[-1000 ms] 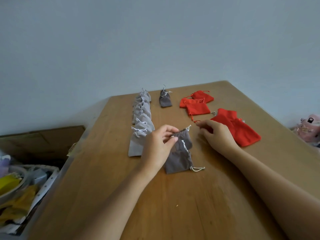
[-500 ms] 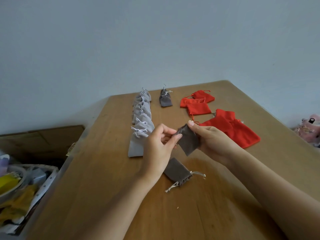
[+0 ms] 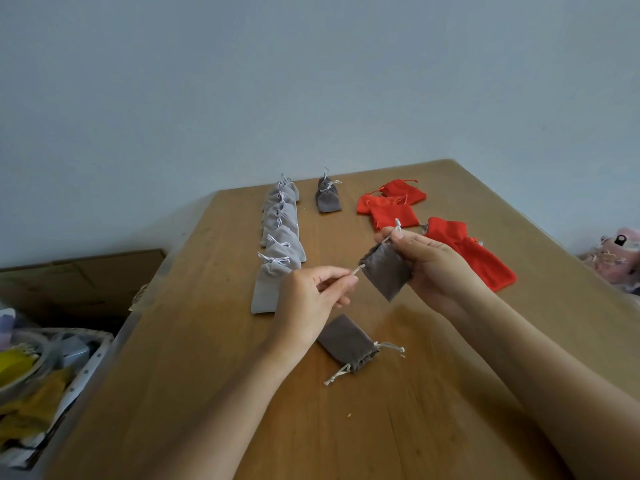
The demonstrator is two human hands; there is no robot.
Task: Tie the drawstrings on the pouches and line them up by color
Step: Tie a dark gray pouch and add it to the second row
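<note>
My left grip (image 3: 308,299) pinches one cord (image 3: 356,270). My right grip (image 3: 429,265) pinches the other and cradles the dark grey pouch (image 3: 386,268), just lifted off the counter (image 3: 214,375). Cinching looks under way, with the knot next.

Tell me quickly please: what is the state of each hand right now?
Left hand: closed, pinching one drawstring of the dark grey pouch.
Right hand: closed, holding the same pouch and pinching its other drawstring.
</note>
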